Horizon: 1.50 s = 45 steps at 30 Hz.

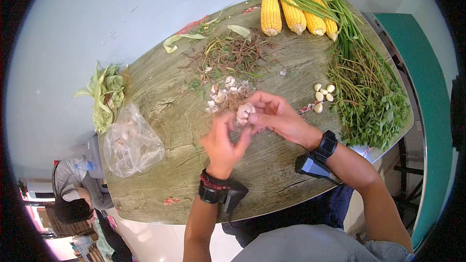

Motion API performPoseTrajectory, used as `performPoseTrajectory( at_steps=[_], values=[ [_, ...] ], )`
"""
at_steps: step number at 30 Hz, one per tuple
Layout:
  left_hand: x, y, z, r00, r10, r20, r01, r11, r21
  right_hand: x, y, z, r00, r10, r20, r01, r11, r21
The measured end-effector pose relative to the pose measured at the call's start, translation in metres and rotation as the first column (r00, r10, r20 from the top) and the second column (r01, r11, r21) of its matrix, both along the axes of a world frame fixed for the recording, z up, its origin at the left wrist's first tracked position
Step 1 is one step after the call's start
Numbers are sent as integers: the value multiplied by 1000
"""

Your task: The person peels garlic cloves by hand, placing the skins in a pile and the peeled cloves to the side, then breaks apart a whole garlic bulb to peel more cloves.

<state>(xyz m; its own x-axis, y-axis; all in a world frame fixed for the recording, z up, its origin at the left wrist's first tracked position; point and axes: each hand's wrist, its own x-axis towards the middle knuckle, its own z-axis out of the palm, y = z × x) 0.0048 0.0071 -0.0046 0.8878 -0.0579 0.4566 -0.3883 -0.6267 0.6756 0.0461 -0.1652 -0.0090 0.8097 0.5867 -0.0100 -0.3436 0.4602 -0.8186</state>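
Note:
A garlic bulb (pixel 245 112) is held above the middle of the table in my right hand (pixel 281 120), with the thumb and fingers pinching its right side. Close by on the left is my left hand (pixel 224 144), its thumb and blurred fingers apart and nothing visible between them. Whether its fingertips touch the bulb is hard to tell. Just beyond both hands lies a pile of garlic skins (pixel 230 87). To the right of my right hand sit several peeled garlic cloves (pixel 324 93) in a small group.
Corn cobs (pixel 271 14) line the far edge. Green stalks and leafy herbs (pixel 371 102) cover the right side. Brown trimmings (pixel 233 53) lie farther back. A clear plastic bag (pixel 133 140) and leafy husks (pixel 107 94) are at left. Another person (pixel 77 184) is beyond the table's left end.

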Motion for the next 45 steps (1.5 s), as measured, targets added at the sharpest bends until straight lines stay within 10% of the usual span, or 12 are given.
performPoseTrajectory(
  at_steps=[32,38,45],
  values=[
    [-2,-12,-8,998,-18,-66,35,964,265,-11,6,3,868,43,495,230,849,-476],
    [-4,-14,-17,984,4,-177,20,991,129,-14,9,0,900,-1,436,199,891,-407],
    [-8,-11,-9,928,-275,-253,101,836,-540,-14,7,3,948,-51,314,158,932,-325]
  ],
)
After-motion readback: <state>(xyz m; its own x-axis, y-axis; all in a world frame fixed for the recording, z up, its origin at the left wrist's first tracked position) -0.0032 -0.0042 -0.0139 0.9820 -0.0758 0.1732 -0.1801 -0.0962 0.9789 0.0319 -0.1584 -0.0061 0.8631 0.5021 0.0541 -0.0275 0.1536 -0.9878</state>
